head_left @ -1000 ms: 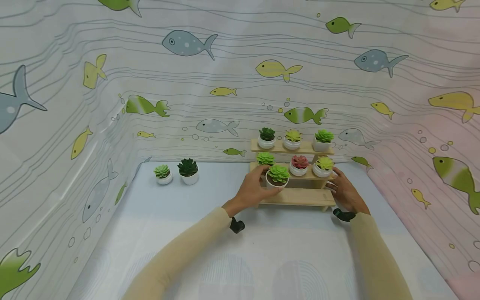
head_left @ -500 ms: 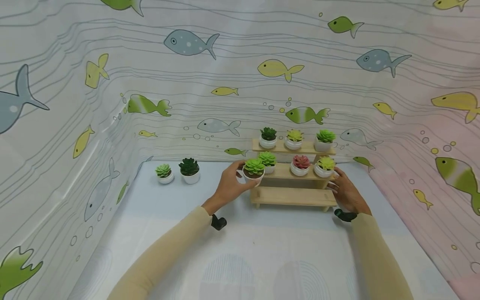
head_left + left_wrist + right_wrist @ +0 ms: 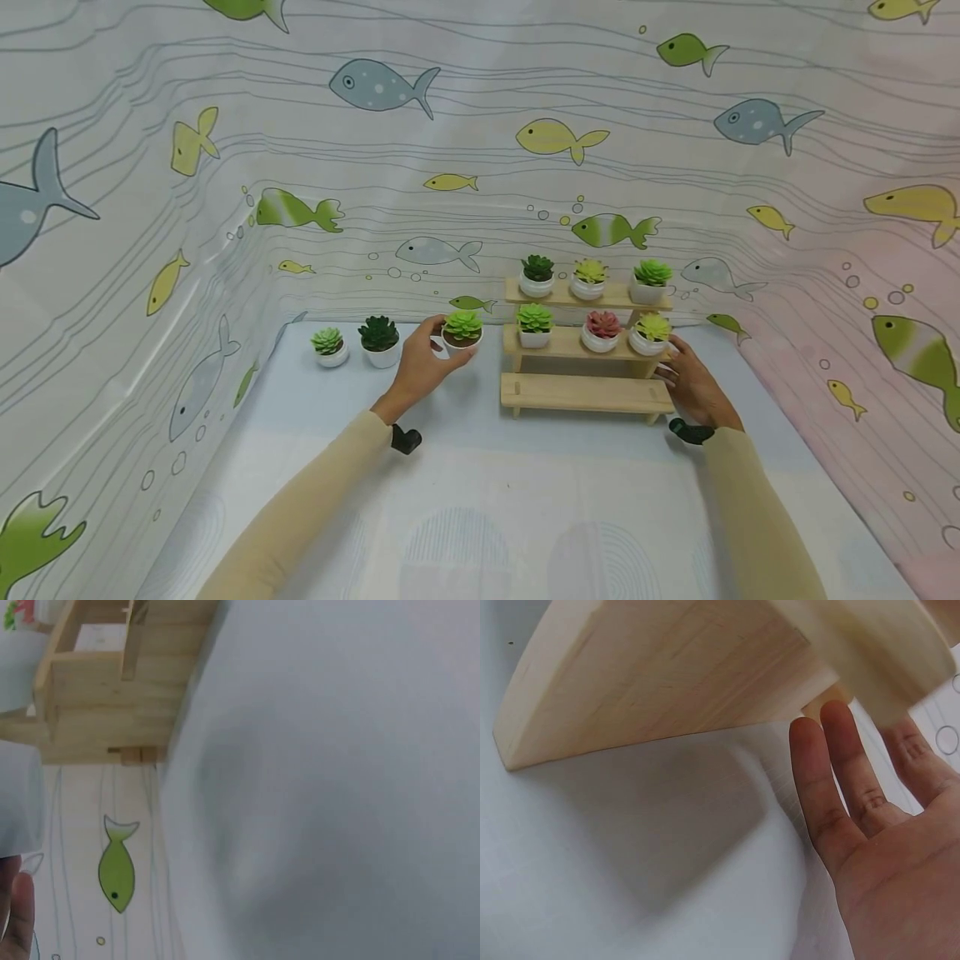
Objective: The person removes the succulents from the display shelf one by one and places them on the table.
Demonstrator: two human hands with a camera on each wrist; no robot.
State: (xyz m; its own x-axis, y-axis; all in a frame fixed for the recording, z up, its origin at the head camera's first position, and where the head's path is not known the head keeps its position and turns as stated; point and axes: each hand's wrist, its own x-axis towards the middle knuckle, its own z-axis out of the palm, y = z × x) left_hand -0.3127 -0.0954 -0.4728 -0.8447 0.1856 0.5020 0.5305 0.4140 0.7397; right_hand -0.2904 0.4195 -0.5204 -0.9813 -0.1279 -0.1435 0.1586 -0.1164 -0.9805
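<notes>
My left hand [image 3: 422, 367] grips a light green succulent in a white pot [image 3: 462, 328] around its sides, left of the wooden shelf [image 3: 585, 392]. In the left wrist view only the white pot's wall [image 3: 19, 802] and some fingertips [image 3: 21, 907] show. My right hand [image 3: 693, 383] stays at the right end of the shelf's middle tier, close to a yellow-green succulent [image 3: 651, 331]. In the right wrist view its fingers [image 3: 810, 765] are mostly straight, one passing behind the board's end [image 3: 900, 675]; the thumb is hidden.
The middle tier also bears a green succulent [image 3: 535, 323] and a red one [image 3: 602, 329]. Three more potted succulents stand on the top tier [image 3: 562, 298]. A small pale green succulent [image 3: 328, 345] and a dark green one [image 3: 379, 340] stand on the table, left of my left hand.
My left hand has carried the light green succulent leftward, from before the shelf's left end to beyond it. The right hand keeps its place at the shelf.
</notes>
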